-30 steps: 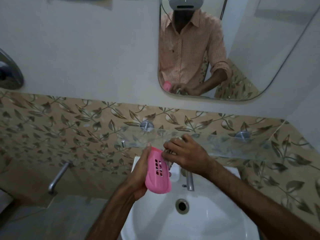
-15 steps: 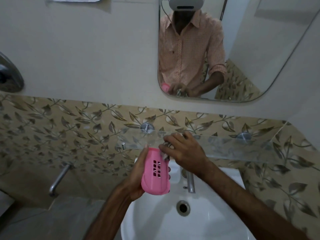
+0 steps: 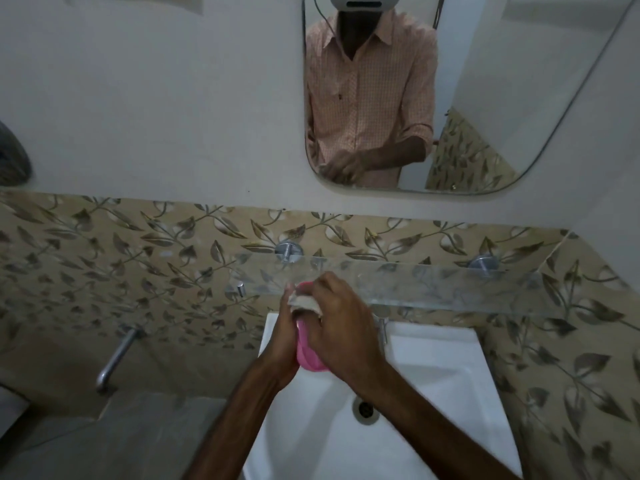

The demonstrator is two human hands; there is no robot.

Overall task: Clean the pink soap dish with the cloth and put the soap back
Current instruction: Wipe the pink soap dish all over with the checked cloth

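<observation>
The pink soap dish stands on edge over the white basin, gripped from the left by my left hand. My right hand covers most of the dish from the right and presses a small pale cloth against its upper part. Only a strip of the dish and its lower end show between the hands. No soap is visible.
A glass shelf runs along the leaf-patterned tile wall just behind my hands. A chrome tap stands right of them, and the drain lies below. Another metal spout juts out at the left. A mirror hangs above.
My right hand has moved down over the dish and now hides its slotted face. The dish has turned more edge-on between both hands.
</observation>
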